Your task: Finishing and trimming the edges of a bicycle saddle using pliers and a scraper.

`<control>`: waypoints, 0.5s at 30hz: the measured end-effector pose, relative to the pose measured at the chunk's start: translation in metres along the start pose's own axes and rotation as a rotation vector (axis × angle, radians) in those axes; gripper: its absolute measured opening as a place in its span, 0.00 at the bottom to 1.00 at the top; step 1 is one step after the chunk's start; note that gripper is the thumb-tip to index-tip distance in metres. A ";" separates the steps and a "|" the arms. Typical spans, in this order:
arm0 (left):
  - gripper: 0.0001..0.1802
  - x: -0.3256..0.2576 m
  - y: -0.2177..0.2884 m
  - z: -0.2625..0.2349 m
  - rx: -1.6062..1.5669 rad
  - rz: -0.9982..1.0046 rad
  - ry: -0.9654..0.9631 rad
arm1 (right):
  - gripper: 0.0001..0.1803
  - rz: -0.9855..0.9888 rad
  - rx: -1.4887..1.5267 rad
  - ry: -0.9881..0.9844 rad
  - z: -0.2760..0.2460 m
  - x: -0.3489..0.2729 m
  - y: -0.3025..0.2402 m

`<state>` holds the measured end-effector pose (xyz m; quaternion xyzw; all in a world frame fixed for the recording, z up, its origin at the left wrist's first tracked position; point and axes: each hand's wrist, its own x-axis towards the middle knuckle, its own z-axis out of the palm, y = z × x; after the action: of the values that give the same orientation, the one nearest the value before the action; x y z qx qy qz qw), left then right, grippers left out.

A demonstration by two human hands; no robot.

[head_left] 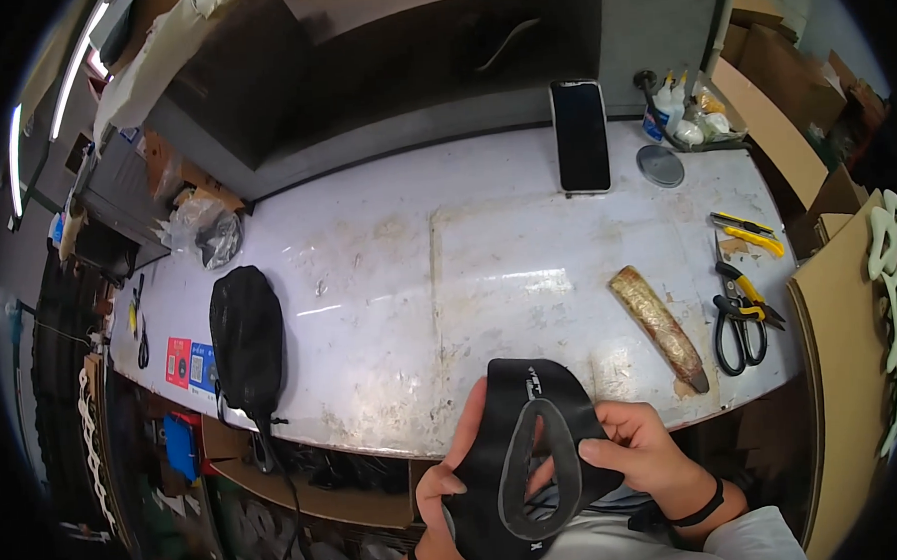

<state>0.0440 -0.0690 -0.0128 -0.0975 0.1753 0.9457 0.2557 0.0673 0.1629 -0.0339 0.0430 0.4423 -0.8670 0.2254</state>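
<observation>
In front of me, past the table's near edge, I hold what looks like a black bicycle saddle (505, 428) with a teardrop-shaped opening. A grey band lines the opening, and small white markings show on the black surface. My left hand (444, 485) grips its left side, with some fingers hidden behind. On the right, my right hand (641, 450) is closed on the other side, its thumb pressed by the grey rim. Fingertips show through the opening. Closest on the table to my right hand lies a worn, brownish flat bar (659, 329).
Scissors (739, 335), pliers (749, 292) and yellow cutters (753, 239) lie at the right. Farther back are a phone (581, 137), a round grey lid (660, 166) and small bottles (667, 105). A black bag (248, 339) and clear plastic (206, 233) occupy the left. Cardboard (838, 363) borders the right side.
</observation>
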 end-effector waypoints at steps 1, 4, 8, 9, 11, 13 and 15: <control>0.62 0.001 0.000 -0.001 -0.041 0.015 -0.023 | 0.18 0.014 0.008 -0.001 0.002 0.002 0.000; 0.63 0.003 0.002 -0.002 -0.086 0.003 -0.007 | 0.16 0.011 -0.113 0.101 0.014 0.007 -0.002; 0.63 0.008 0.003 -0.011 -0.372 0.001 -0.160 | 0.12 -0.009 -0.113 0.065 0.016 0.017 -0.004; 0.63 0.008 0.003 -0.012 -0.285 0.011 -0.117 | 0.12 0.001 -0.150 0.077 0.013 0.018 -0.003; 0.63 0.010 0.003 -0.009 -0.197 0.014 -0.072 | 0.12 0.011 -0.183 0.096 0.011 0.020 -0.002; 0.62 0.011 0.002 0.002 -0.004 0.020 0.101 | 0.13 -0.025 -0.094 0.087 0.014 0.022 -0.003; 0.62 0.010 -0.001 -0.005 -0.025 0.027 0.090 | 0.14 -0.041 -0.109 0.100 0.017 0.021 -0.005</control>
<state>0.0361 -0.0659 -0.0205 -0.1406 0.1760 0.9459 0.2337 0.0487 0.1447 -0.0262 0.0646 0.5001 -0.8430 0.1872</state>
